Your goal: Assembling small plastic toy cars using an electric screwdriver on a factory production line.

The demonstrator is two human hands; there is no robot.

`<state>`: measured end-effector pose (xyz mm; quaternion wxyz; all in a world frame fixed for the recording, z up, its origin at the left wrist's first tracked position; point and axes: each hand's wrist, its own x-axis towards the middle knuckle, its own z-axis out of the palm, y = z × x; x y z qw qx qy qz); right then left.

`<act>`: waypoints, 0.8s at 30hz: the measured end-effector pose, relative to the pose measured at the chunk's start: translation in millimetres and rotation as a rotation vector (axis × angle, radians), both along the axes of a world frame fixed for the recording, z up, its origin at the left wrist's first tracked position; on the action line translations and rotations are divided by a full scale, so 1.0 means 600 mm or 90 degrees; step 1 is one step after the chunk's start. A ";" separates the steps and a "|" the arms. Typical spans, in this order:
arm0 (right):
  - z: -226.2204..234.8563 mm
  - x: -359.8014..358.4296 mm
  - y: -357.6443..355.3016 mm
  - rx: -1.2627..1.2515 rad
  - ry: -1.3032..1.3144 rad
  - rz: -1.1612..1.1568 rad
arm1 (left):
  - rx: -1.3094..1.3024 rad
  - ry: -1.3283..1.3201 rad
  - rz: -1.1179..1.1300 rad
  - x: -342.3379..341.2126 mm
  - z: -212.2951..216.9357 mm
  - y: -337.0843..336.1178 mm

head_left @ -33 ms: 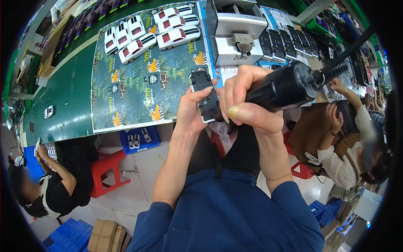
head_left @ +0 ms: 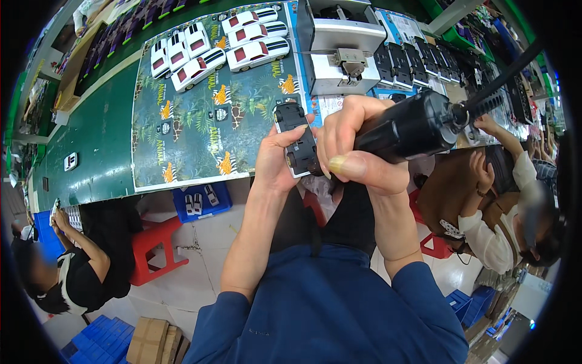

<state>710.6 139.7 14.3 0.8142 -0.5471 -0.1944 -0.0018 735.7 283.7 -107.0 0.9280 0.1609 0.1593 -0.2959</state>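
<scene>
My left hand (head_left: 276,159) grips a toy car (head_left: 295,130) turned upside down, its black underside facing up and a bit of white body at its edge. My right hand (head_left: 370,145) is closed round a black electric screwdriver (head_left: 409,126) with a cord running up to the right. The tool slants toward the lower end of the car; my fingers hide its tip, so I cannot tell whether it touches. Past the car, several white toy cars (head_left: 257,53) with red windows and black stripes stand on a patterned mat (head_left: 200,130).
A metal box-like fixture (head_left: 342,67) stands behind my right hand. Right of it lie rows of black car bases (head_left: 400,65). A blue bin (head_left: 203,203) with white parts sits below the table edge. Co-workers sit left and right, near red stools (head_left: 154,249).
</scene>
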 end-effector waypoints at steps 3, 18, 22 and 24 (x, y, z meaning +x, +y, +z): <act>-0.003 0.003 -0.006 -0.020 -0.010 0.022 | 0.067 -0.028 0.038 -0.005 0.017 -0.006; 0.017 -0.017 -0.003 0.136 -0.060 0.048 | 0.131 -0.110 -0.015 0.007 0.031 0.030; 0.020 -0.019 -0.051 0.166 -0.211 0.129 | 0.837 -0.844 0.039 0.055 0.039 0.120; 0.016 -0.034 -0.062 0.138 -0.173 0.046 | 1.134 -1.127 0.014 0.082 0.069 0.172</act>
